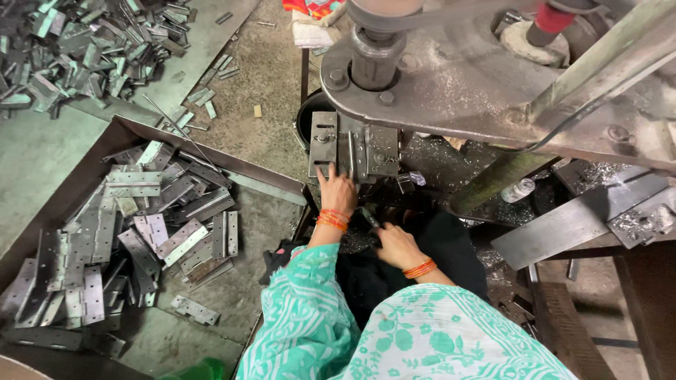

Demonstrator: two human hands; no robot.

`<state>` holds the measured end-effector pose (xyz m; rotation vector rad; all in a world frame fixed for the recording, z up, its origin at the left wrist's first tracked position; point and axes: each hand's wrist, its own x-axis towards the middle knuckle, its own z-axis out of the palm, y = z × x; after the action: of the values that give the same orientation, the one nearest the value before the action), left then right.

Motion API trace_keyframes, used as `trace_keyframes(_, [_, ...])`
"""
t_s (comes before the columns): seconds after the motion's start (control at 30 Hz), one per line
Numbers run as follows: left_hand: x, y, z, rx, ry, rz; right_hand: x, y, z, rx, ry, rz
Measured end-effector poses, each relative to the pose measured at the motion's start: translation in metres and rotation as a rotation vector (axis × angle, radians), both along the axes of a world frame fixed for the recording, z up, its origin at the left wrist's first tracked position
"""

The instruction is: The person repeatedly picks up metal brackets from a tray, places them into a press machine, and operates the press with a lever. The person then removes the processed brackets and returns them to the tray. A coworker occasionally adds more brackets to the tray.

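Green patterned sleeves (331,331) fill the foreground; to their left a tray (42,232) holds heaped metal hinges (141,232). Her left hand (338,191) lies open, fingers spread on the press's hinge plate (324,144), while the right hand (396,244) curls below; its grip I cannot tell.

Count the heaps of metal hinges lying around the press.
2: one heap of hinges in the tray at left, another heap on the floor at top left. More may lie hidden out of frame.

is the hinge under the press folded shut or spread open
Spread open: the hinge lies flat on the press bed, both leaves side by side. The left hand presses on its near edge.
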<state>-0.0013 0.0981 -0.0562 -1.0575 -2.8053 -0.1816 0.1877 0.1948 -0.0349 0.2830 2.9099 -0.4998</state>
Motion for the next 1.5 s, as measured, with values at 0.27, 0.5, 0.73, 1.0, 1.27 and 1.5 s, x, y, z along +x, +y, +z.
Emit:
trace_keyframes(0.27, [0.014,-0.006,-0.015,0.083,0.117,-0.002,0.004,0.002,-0.009,0.005,0.023,0.002])
trace_keyframes(0.5, [0.004,0.002,-0.024,0.047,0.135,0.036,0.001,-0.002,-0.011,0.039,-0.010,0.001])
trace_keyframes(0.73, [0.012,-0.011,0.010,0.225,0.167,-0.001,0.004,-0.007,-0.002,0.016,0.022,-0.007])
trace_keyframes(1.0, [0.014,-0.044,0.060,0.685,0.195,-0.129,-0.004,0.000,0.005,-0.199,0.114,-0.061])
trace_keyframes(1.27, [-0.008,-0.053,0.065,1.103,-0.222,-0.153,-0.051,0.018,0.000,-0.973,0.495,-0.433])
trace_keyframes(1.5, [-0.038,-0.027,0.017,1.406,-0.959,-0.222,-0.075,0.029,-0.002,-1.395,0.778,-0.632])
